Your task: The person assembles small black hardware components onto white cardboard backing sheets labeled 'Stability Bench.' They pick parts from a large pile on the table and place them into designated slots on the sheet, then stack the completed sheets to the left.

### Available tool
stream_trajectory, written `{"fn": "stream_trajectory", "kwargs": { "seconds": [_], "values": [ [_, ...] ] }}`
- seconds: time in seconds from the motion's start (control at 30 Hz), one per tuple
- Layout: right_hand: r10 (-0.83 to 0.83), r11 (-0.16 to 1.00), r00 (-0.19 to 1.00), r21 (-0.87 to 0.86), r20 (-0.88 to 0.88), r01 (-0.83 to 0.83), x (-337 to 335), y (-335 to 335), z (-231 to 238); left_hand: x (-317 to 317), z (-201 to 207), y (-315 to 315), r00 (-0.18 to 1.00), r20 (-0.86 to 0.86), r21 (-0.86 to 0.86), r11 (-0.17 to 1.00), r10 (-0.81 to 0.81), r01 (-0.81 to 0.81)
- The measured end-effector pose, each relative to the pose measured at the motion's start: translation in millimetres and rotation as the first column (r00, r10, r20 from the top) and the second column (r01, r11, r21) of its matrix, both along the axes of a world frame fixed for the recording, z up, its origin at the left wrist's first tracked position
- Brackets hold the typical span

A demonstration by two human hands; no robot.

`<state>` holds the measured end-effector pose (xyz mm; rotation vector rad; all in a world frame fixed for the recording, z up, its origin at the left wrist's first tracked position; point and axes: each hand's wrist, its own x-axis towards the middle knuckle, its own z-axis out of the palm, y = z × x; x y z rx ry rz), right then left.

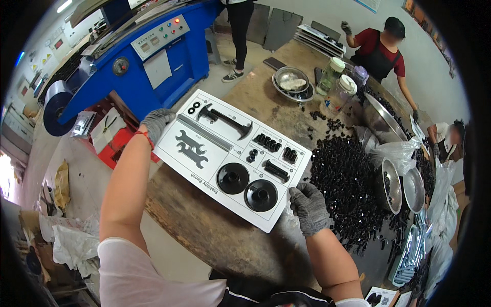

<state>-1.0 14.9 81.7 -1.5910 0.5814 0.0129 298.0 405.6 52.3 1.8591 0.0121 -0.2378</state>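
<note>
The left grip (157,124), in a grey glove, clamps the edge of a white card (211,174) at its 10 o'clock; the right grip (308,209) pinches the edge at 4 o'clock. The card slants across the view, held over the worn brown surface (235,243). On the card, a hammer-shaped black part (227,119) shows at 12 o'clock, two dark wrenches (190,141) at 9 and two black discs (261,196) at 5. Beyond, at 3 o'clock, small black pieces (342,189) lie heaped. Metal bowls (279,93) stand at 1 o'clock, a person (376,55) in a black apron at 2, and a blue machine (123,89) between 10 and 11.
</note>
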Motion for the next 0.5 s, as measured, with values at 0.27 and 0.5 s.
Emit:
{"fn": "stream_trajectory", "kwargs": {
  "seconds": [0.27, 0.5],
  "values": [
    [-0.068, 0.996, 0.997, -0.064, 0.021, 0.069, 1.3, -7.6, -26.9, -52.6, 1.3, 40.2, 0.966, -0.198, -0.324, 0.941, -0.169, 0.099],
    [-0.145, 0.803, 0.988, 0.577, -0.053, 0.149, 1.2, -5.6, -48.1, -63.5, -28.9, 50.9, 0.887, -0.374, -0.525, 0.850, -0.272, 0.039]
  ]
}}
